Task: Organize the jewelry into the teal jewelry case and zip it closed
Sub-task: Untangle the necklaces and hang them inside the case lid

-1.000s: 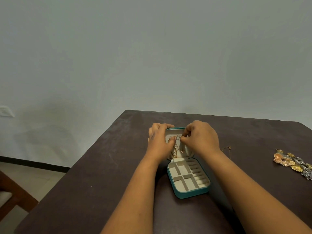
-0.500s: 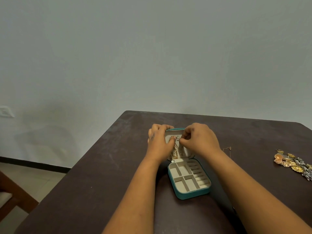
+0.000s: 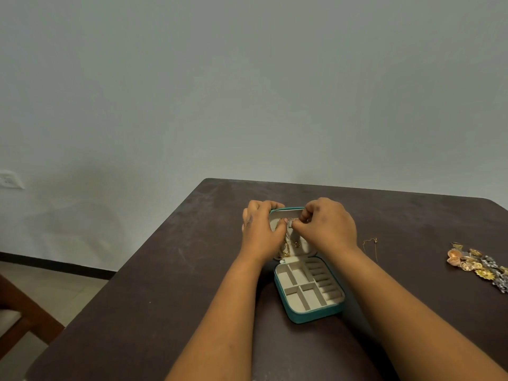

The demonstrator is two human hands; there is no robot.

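Right hand edged leftward, both hands pinching gold chain (fingers curled) at open teal case lid.

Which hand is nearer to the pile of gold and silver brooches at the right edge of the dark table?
The right hand. It is at the lid of the open teal jewelry case, on the side toward the pile of brooches. The left hand is beyond it, farther away.

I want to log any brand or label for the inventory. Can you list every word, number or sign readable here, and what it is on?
None: no readable text anywhere in this view.
Teal jewelry case: no logo or label shows on its shell or lining.
Pile of brooches: too small to show any marking.
Wall outlet: no lettering can be made out.
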